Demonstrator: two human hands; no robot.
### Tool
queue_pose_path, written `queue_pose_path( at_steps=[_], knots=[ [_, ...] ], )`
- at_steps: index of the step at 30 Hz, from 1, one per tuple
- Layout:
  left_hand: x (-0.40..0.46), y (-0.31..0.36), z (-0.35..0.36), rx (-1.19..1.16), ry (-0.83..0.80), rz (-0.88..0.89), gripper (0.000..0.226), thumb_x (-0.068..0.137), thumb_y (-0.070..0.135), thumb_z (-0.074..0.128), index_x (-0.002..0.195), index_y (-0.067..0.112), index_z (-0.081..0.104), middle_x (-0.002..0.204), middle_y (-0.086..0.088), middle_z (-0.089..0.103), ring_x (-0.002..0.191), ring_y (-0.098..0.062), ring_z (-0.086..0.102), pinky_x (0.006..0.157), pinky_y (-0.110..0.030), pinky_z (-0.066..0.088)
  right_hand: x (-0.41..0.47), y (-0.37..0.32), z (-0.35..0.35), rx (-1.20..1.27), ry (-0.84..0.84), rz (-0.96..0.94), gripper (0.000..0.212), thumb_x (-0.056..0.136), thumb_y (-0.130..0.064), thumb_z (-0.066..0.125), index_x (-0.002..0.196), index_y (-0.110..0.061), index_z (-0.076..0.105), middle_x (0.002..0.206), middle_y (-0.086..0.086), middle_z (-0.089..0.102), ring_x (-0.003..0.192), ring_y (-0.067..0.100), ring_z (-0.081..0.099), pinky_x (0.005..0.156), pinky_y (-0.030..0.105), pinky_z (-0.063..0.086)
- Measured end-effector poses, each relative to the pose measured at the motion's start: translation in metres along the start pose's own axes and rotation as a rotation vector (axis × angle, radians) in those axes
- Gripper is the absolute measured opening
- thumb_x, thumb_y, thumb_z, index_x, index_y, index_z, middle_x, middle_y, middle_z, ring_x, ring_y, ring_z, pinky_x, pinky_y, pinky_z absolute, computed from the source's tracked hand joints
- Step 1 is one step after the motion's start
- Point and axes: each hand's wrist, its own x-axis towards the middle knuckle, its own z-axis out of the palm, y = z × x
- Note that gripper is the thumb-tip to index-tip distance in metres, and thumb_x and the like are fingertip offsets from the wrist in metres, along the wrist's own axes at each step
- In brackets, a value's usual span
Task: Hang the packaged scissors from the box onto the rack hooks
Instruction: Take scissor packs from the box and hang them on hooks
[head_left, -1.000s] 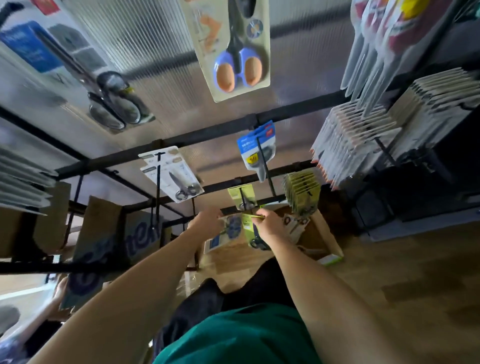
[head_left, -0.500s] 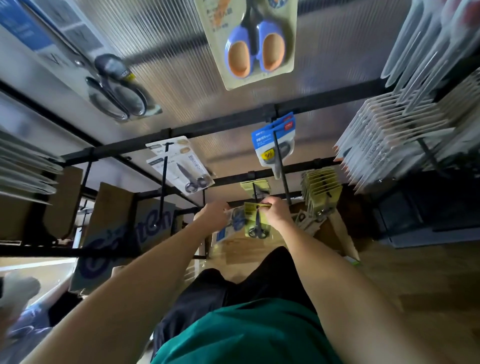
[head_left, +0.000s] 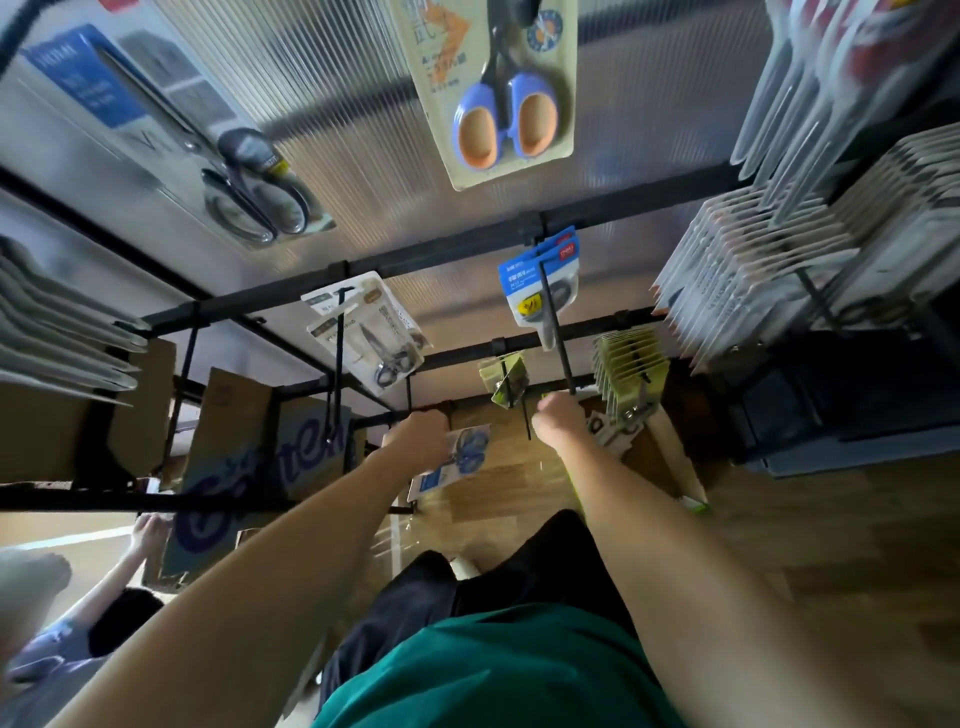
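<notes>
While both bare arms reach forward and down from a green shirt (head_left: 498, 670), the scene reads near to far as follows.

Left hand (head_left: 418, 439): fingers curled tight round the upper end of a blue scissors pack (head_left: 457, 460); the knuckles lie close under a black rail.

Blue scissors pack: a flat card held just below the left hand, its long axis slanting from upper right down to lower left, with the blue scissor handles toward the upper right.

Right hand (head_left: 558, 421): seen from the back, fingers curled, at the near tip of a long black hook (head_left: 556, 332); a sliver of green shows at the knuckles, but what they hold is hidden.

Box (head_left: 670, 457): brown cardboard on the wooden floor beyond the right hand, with more packs showing by its rim.

Green packs (head_left: 631, 364): a row hanging on a hook just right of the right hand; one lone green pack (head_left: 506, 376) hangs on the hook to its left.

Rack (head_left: 467, 244): black bars carrying further scissors cards higher up.

Person (head_left: 104, 618): crouched low at the far left.
</notes>
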Motion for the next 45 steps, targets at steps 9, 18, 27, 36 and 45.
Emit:
queue_pose_path(
  at_steps=[9, 18, 27, 36, 45],
  knots=[
    [-0.009, -0.008, -0.002, -0.028, -0.010, 0.232, 0.031, 0.097, 0.024, 0.054, 0.122, 0.006, 0.059, 0.129, -0.009, 0.057, 0.117, -0.025, 0.054, 0.095, -0.028, 0.038, -0.044, 0.027, 0.023, 0.056, -0.102, 0.014, 0.034, 0.086, -0.008, 0.061, 0.120, -0.012, 0.063, 0.123, 0.010, 0.065, 0.111, 0.027, 0.061, 0.088, 0.029, 0.051],
    [-0.028, 0.018, -0.023, -0.136, 0.055, 0.523, 0.034, 0.099, 0.021, 0.051, 0.131, 0.008, 0.058, 0.138, -0.010, 0.053, 0.126, -0.024, 0.048, 0.096, -0.024, 0.033, -0.114, -0.012, 0.005, -0.298, 0.112, -0.213, 0.035, 0.085, -0.032, 0.072, 0.113, -0.013, 0.059, 0.121, 0.009, 0.062, 0.114, 0.029, 0.058, 0.085, 0.033, 0.045],
    [-0.047, 0.030, -0.045, -0.319, 0.140, 0.639, 0.015, 0.089, 0.018, 0.063, 0.093, 0.004, 0.069, 0.099, -0.011, 0.066, 0.098, -0.028, 0.061, 0.079, -0.033, 0.044, -0.166, 0.011, -0.020, -0.055, 0.257, 0.043, 0.027, 0.093, -0.024, 0.060, 0.116, -0.009, 0.062, 0.118, 0.012, 0.064, 0.111, 0.031, 0.060, 0.079, 0.028, 0.044],
    [-0.058, 0.038, -0.071, -0.326, 0.175, 0.478, 0.010, 0.088, 0.015, 0.059, 0.096, 0.013, 0.066, 0.105, -0.006, 0.067, 0.098, -0.024, 0.062, 0.084, -0.032, 0.048, -0.182, 0.043, -0.051, 0.159, 0.313, -0.004, 0.015, 0.090, -0.017, 0.058, 0.103, -0.015, 0.065, 0.106, 0.008, 0.071, 0.099, 0.027, 0.064, 0.080, 0.032, 0.048],
    [-0.084, 0.084, -0.079, -0.302, 0.216, 0.369, 0.023, 0.093, 0.023, 0.056, 0.111, 0.013, 0.063, 0.113, -0.009, 0.064, 0.104, -0.028, 0.061, 0.088, -0.033, 0.050, -0.193, 0.066, -0.102, 0.351, 0.232, -0.087, 0.018, 0.090, -0.011, 0.063, 0.107, -0.013, 0.068, 0.099, 0.000, 0.071, 0.093, 0.016, 0.065, 0.072, 0.023, 0.047]
  ],
)
